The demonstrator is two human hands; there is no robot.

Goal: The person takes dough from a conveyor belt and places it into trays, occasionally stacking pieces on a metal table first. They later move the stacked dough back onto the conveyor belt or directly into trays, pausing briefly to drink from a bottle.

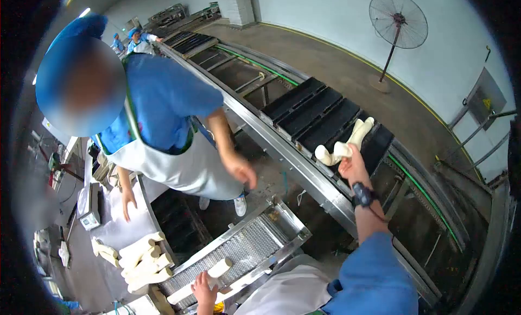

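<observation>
My right hand (351, 164), with a dark watch on the wrist, is closed on a pale dough roll (343, 149) over the black pans on the conveyor. Another dough roll (324, 155) sits just left of it, and a longer pale piece (359, 131) lies beyond the fingers on a black pan (376, 149). Down at the metal mesh belt (239, 255), my left hand (204, 290) has its fingers apart. A dough roll (220, 267) rests on the mesh close to these fingertips, and a further pale roll (184, 294) lies on the hand's left.
A co-worker in a blue cap and white apron (179, 165) stands across the mesh belt. Several dough rolls (144, 258) are piled on the table (111, 233), near a scale (90, 212). Black pans (309, 111) line the conveyor (260, 122). A fan (399, 19) stands beyond.
</observation>
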